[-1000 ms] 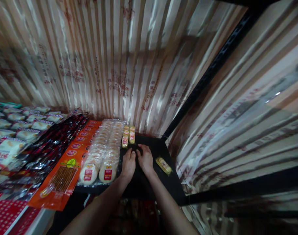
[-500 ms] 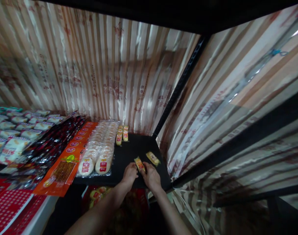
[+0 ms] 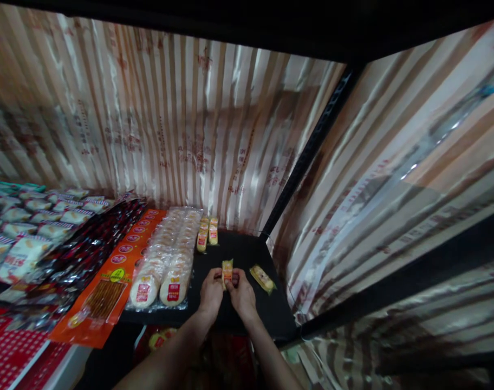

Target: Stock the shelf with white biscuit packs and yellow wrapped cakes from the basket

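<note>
Between my two hands is a small yellow-wrapped snack cake (image 3: 227, 270), held upright above the black shelf (image 3: 241, 250). My left hand (image 3: 211, 290) grips its left side, fingers closed. On the other side my right hand (image 3: 242, 292) pinches it, thumb across the front. Another wrapped snack cake (image 3: 262, 278) lies loose and slanted to the right of my hands. Farther back, yellow packs (image 3: 202, 238) like the one I hold stand in two short rows, beside clear bags of round white cakes (image 3: 174, 287).
Orange snack packets (image 3: 106, 300), dark shiny packets (image 3: 88, 238) and white snack bags (image 3: 23, 259) line the shelf leftward. A black post (image 3: 307, 157) rises at the back corner. Below the shelf edge, yellow-and-red packs (image 3: 160, 338) show partly behind my left arm.
The wrapped snack cake, tilted and mainly in my right hand before, is now upright with both hands on it. My left hand has closed in on its left side. The view has shifted slightly.
</note>
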Demonstrator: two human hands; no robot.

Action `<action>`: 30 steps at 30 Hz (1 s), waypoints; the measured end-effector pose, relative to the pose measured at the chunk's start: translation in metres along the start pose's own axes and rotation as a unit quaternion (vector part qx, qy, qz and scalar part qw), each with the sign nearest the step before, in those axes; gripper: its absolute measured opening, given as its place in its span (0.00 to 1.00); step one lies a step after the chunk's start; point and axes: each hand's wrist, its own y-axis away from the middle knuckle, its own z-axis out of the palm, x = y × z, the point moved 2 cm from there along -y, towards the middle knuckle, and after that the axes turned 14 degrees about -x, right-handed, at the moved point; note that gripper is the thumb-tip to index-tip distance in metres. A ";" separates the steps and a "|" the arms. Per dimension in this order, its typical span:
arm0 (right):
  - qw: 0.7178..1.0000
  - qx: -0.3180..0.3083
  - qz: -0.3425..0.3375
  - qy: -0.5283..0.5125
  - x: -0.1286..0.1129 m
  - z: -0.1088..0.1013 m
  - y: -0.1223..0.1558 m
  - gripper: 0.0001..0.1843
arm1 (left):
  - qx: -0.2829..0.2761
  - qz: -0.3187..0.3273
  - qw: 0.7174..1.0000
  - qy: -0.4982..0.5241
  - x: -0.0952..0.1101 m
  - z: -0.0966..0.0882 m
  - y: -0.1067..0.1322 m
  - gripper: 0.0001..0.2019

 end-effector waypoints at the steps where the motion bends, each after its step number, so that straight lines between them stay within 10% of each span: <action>1: 1.000 0.009 -0.005 -0.014 -0.001 0.004 -0.007 0.11 | 0.005 0.006 1.000 -0.008 0.000 -0.003 -0.006 0.14; 12: 0.997 0.053 -0.036 -0.032 -0.014 0.030 -0.087 0.21 | 0.151 0.142 0.956 -0.208 0.014 -0.029 -0.049 0.23; 30: 0.993 0.047 -0.044 0.098 -0.015 0.046 -0.122 0.22 | 0.177 0.194 0.937 -0.230 -0.019 -0.020 -0.071 0.25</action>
